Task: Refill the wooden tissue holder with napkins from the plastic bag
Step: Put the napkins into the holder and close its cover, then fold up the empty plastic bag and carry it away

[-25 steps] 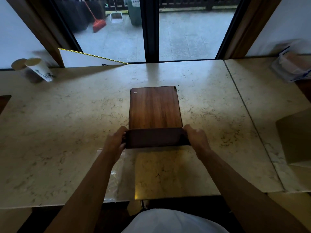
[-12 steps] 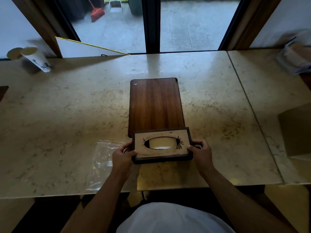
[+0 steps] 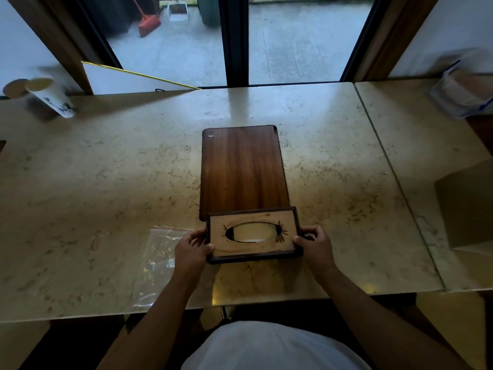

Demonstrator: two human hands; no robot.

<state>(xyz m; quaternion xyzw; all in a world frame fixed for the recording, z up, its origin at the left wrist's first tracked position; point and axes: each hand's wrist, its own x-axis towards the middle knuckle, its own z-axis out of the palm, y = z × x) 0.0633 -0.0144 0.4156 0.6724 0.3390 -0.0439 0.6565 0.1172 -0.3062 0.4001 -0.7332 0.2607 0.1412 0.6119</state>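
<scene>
Tipped flat since, tissue holder (image 3: 253, 235) sits beside plastic bag (image 3: 157, 260).

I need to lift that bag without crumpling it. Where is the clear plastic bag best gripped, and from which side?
Grip the plastic bag at its red zip strip, the far edge, coming from the left. It lies flat on the table, and the left hand holding the wooden tissue holder covers its right edge.

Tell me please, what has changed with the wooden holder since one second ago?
Both hands, left hand and right hand, tipped the tissue holder so its oval-opening face turned upward. Both hands still grip it. The wooden board and plastic bag stayed put.
</scene>
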